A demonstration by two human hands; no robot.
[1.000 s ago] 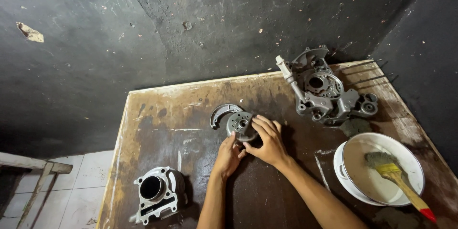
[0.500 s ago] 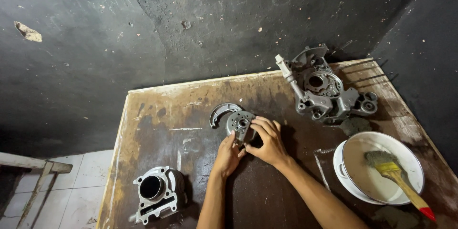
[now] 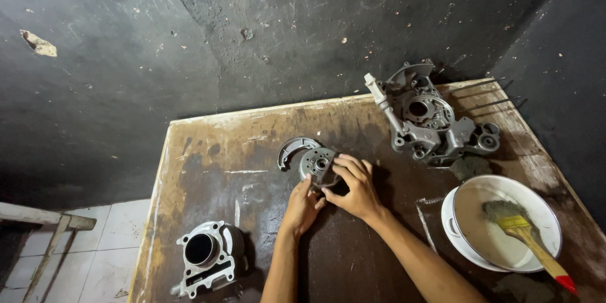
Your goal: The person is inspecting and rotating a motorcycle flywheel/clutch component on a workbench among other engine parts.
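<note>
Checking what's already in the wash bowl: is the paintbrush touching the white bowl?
Touching. The head view shows the paintbrush lying in the white bowl, bristles down on its inside and the handle resting across the rim.

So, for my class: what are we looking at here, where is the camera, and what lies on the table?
The camera sits on a person's head and looks down at their two bare hands over a worn brown table set against dark walls. The left hand and right hand both grip a small round metal part; a curved grey piece lies just beside it. Farther back lies a grey engine casing. Near the front left corner stands a ribbed engine cylinder. At right, a white bowl holds a brush with a wooden handle.
</note>
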